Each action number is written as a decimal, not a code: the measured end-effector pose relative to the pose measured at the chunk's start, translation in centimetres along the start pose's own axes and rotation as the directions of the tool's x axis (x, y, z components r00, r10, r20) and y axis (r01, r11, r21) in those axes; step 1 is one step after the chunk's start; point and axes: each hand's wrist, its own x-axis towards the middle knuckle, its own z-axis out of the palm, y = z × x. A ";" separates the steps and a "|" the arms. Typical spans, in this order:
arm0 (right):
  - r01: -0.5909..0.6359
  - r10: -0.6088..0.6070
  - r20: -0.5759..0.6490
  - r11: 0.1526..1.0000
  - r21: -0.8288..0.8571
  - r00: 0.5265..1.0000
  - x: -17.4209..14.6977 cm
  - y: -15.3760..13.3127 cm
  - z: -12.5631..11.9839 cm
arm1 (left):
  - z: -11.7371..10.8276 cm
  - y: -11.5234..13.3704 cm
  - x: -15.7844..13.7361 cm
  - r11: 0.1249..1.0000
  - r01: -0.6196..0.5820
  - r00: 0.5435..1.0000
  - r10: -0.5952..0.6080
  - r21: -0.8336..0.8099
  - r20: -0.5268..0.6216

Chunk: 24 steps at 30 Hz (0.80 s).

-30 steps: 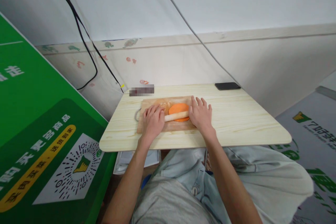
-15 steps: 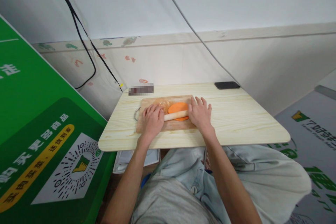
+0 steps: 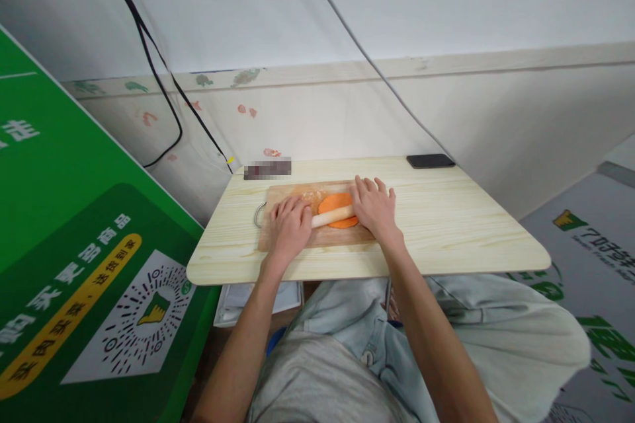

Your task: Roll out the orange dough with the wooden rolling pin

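Observation:
A pale wooden rolling pin (image 3: 333, 215) lies across a flat orange sheet of dough (image 3: 333, 203). My left hand (image 3: 290, 219) is closed over the pin's left end, and my right hand (image 3: 374, 206) grips the right end, its fingers curving over it. The pin slants a little, with the right end farther from me. Beneath them is a wooden cutting board (image 3: 317, 238) with a metal loop handle at its left and floury orange smears on its surface. My right hand hides the dough's right edge.
The board rests on a light wood-grain table (image 3: 461, 231). A black phone (image 3: 430, 161) lies at the back right, and a blurred-out dark item (image 3: 268, 168) at the back left. Cables hang along the wall behind. A green printed panel (image 3: 124, 277) stands at the left.
My right hand has moved slightly away from me and to the left, tilting the pin's right end farther back. The left hand has stayed nearly in place.

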 end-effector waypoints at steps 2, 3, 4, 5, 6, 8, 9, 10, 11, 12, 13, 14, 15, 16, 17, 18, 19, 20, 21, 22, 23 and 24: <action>-0.004 0.004 -0.028 1.000 0.006 1.000 -0.9 0.2 0.0 | -0.1 0.1 0.0 1.000 0.002 1.000 -0.002 -0.002 -0.002; -0.004 0.004 -0.037 1.000 0.007 0.999 -1.4 0.4 0.0 | -0.1 0.1 0.0 1.000 0.005 1.000 -0.005 -0.006 -0.004; -0.003 0.004 -0.044 1.000 0.006 0.999 -1.9 0.5 0.0 | -0.2 0.1 -0.1 1.000 0.009 1.000 -0.009 -0.013 -0.005; -0.003 0.003 -0.051 1.000 0.002 0.999 -2.4 0.6 0.1 | -0.2 0.2 -0.1 1.000 0.011 1.000 -0.012 -0.020 -0.006; -0.006 0.006 -0.058 1.000 -0.004 0.998 -2.8 0.7 0.1 | -0.2 0.2 -0.1 1.000 0.012 1.000 -0.012 -0.027 -0.005; -0.021 0.021 -0.069 1.000 -0.011 0.997 -3.6 0.8 0.2 | -0.3 0.2 -0.1 0.999 0.007 1.000 -0.007 -0.038 -0.003; -0.032 0.031 -0.073 0.999 -0.011 0.997 -3.8 0.8 0.3 | -0.3 0.2 -0.1 0.999 0.003 1.000 -0.003 -0.041 -0.004; -0.041 0.040 -0.075 0.999 -0.010 0.996 -3.9 0.8 0.3 | -0.3 0.2 -0.1 0.999 0.001 1.000 -0.001 -0.043 -0.006; -0.045 0.045 -0.075 0.999 -0.009 0.996 -3.8 0.8 0.3 | -0.2 0.2 -0.1 0.999 0.002 1.000 -0.002 -0.045 -0.009; -0.044 0.043 -0.073 0.999 -0.008 0.996 -3.7 0.7 0.3 | -0.2 0.2 -0.1 0.999 0.005 1.000 -0.006 -0.047 -0.012; -0.038 0.037 -0.068 0.999 -0.007 0.997 -3.4 0.7 0.2 | -0.2 0.2 0.0 0.999 0.010 1.000 -0.010 -0.047 -0.012; -0.029 0.028 -0.058 1.000 -0.006 0.998 -3.0 0.6 0.2 | -0.2 0.2 0.0 0.999 0.014 1.000 -0.015 -0.046 -0.011; -0.019 0.019 -0.045 1.000 -0.005 0.999 -2.5 0.6 0.1 | -0.2 0.3 0.0 0.999 0.019 1.000 -0.019 -0.042 -0.010; -0.009 0.009 -0.030 1.000 -0.004 1.000 -2.1 0.5 0.1 | -0.3 0.3 0.0 0.999 0.022 1.000 -0.022 -0.037 -0.010; -0.001 0.001 -0.016 1.000 0.000 1.000 -1.6 0.5 0.1 | -0.3 0.4 0.0 0.999 0.024 1.000 -0.024 -0.030 -0.011; 0.006 -0.006 -0.005 1.000 0.007 1.000 -1.1 0.5 0.0 | -0.3 0.4 0.0 0.999 0.025 1.000 -0.025 -0.023 -0.013; 0.012 -0.012 0.002 1.000 0.015 1.000 -0.8 0.5 0.0 | -0.3 0.4 0.0 1.000 0.024 1.000 -0.024 -0.018 -0.014; 0.018 -0.018 0.005 1.000 0.023 1.000 -0.5 0.5 0.0 | -0.3 0.5 0.0 1.000 0.020 1.000 -0.021 -0.015 -0.013; 0.023 -0.023 0.005 0.999 0.030 1.000 -0.3 0.5 0.1 | -0.3 0.5 0.0 1.000 0.017 1.000 -0.018 -0.013 -0.011; 0.028 -0.028 0.005 0.999 0.035 1.000 -0.3 0.6 0.1 | -0.3 0.5 0.0 1.000 0.015 1.000 -0.015 -0.011 -0.009; 0.033 -0.033 0.007 0.999 0.037 0.999 -0.3 0.6 0.1 | -0.3 0.5 0.0 1.000 0.013 1.000 -0.014 -0.010 -0.007; 0.040 -0.040 0.011 0.999 0.037 0.999 -0.5 0.7 0.1 | -0.3 0.5 0.0 1.000 0.012 1.000 -0.012 -0.009 -0.006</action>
